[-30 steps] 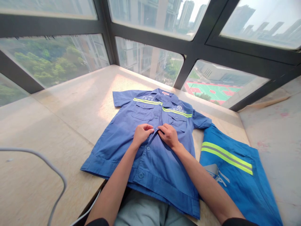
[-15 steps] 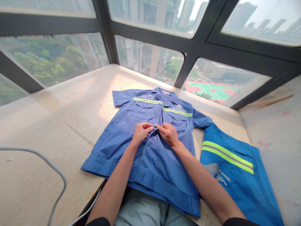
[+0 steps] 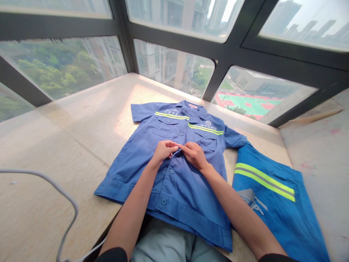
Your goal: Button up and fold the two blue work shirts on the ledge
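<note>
A blue short-sleeved work shirt point(image 3: 141, 163) lies spread out, collar away from me, with yellow reflective stripes across the chest. At the middle of its front placket, my left hand point(image 3: 164, 150) pinches the cloth edge between thumb and fingers. My right hand point(image 3: 194, 153) meets it there, fingertips closed on the other side of the placket. A button between them is too covered to make out. Below my hands, a button point(image 3: 171, 171) and a lower button point(image 3: 164, 202) show on the placket. Both lower corners of the shirt hang near my lap.
A brighter blue folded garment point(image 3: 275, 214) with a yellow-grey stripe lies to the right, partly against the shirt's sleeve. A grey cable point(image 3: 64, 196) curves over the stone-like ledge point(image 3: 54, 149) at left. Dark window frames point(image 3: 174, 34) bound the back; a patterned wall point(image 3: 321, 156) stands at right.
My fingertips have drawn slightly closer together at the placket, the right index finger now touching the left fingertips. The shirt and the other garment lie as before.
</note>
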Demonstrator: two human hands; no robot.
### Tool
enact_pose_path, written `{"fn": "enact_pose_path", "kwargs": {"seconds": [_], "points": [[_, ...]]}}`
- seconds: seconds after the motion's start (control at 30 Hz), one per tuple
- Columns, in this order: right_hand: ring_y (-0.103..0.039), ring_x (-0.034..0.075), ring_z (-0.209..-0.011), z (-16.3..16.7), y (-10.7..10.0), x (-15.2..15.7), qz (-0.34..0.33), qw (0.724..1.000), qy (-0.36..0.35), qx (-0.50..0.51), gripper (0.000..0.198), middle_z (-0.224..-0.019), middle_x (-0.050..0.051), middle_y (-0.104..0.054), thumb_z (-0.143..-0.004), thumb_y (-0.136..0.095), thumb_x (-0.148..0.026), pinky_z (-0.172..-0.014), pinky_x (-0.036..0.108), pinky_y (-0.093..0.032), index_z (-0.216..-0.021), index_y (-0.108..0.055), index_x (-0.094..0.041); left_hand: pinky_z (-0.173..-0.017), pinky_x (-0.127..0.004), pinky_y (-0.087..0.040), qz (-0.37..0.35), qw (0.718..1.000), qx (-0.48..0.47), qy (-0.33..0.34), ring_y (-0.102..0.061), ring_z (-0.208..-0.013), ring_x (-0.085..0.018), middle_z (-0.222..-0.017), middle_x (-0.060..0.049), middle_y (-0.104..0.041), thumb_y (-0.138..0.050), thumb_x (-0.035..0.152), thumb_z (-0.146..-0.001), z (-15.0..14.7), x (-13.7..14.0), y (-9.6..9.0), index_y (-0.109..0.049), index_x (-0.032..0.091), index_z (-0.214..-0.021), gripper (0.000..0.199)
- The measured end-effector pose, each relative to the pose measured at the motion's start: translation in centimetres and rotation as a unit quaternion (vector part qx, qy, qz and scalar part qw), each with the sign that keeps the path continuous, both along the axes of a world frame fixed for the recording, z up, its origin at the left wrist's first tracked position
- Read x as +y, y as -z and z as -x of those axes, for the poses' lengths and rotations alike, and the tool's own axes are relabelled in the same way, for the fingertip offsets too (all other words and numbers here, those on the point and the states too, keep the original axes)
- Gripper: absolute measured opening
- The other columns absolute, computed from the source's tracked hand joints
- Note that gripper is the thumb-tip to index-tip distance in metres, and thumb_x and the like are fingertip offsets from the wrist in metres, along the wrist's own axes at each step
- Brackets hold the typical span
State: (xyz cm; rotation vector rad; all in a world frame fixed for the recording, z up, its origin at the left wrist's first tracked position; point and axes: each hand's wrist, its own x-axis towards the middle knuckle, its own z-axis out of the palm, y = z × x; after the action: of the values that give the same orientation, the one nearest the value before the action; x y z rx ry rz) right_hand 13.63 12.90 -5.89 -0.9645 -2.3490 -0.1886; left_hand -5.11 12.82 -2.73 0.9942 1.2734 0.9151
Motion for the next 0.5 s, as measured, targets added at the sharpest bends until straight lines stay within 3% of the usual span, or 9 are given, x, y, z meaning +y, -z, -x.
{"fn": "enact_pose_path", "kwargs": {"seconds": [0.3,0.4,0.5], "points": [[-0.055,0.020,-0.083,0.3,0.1,0.2,0.049,0.999,0.004,-0.009,0.029,-0.095,0.009,-0.066,-0.101,-0.040,-0.015,-0.074,0.032,-0.040,-0.110,-0.066,-0.018,-0.038,-0.017,-0.042,-0.002,0.999,0.032,0.000,-0.050,-0.039,-0.006,-0.053,0.004,-0.060,-0.075,0.015,-0.071,-0.4,-0.1,-0.1,-0.068,0.012,-0.081,0.013],[-0.054,0.021,-0.082,0.3,0.2,0.3,0.057,0.998,0.008,-0.013,0.029,-0.094,0.010,-0.065,-0.100,-0.038,-0.014,-0.074,0.032,-0.040,-0.109,-0.066,-0.017,-0.044,-0.019,-0.046,-0.011,1.000,0.020,0.007,-0.055,-0.045,-0.008,-0.057,0.002,-0.063,-0.077,0.026,-0.072,-0.3,-0.3,0.2,-0.069,0.012,-0.083,0.019],[-0.054,0.021,-0.081,0.3,0.3,0.3,0.070,0.997,0.009,-0.016,0.027,-0.093,0.009,-0.064,-0.100,-0.040,-0.015,-0.074,0.033,-0.041,-0.107,-0.066,-0.017,-0.052,-0.021,-0.048,-0.080,0.996,0.040,0.019,-0.060,-0.056,-0.010,-0.070,-0.002,-0.070,-0.076,0.042,-0.073,-0.3,-0.9,0.9,-0.073,0.013,-0.088,0.032]]}}
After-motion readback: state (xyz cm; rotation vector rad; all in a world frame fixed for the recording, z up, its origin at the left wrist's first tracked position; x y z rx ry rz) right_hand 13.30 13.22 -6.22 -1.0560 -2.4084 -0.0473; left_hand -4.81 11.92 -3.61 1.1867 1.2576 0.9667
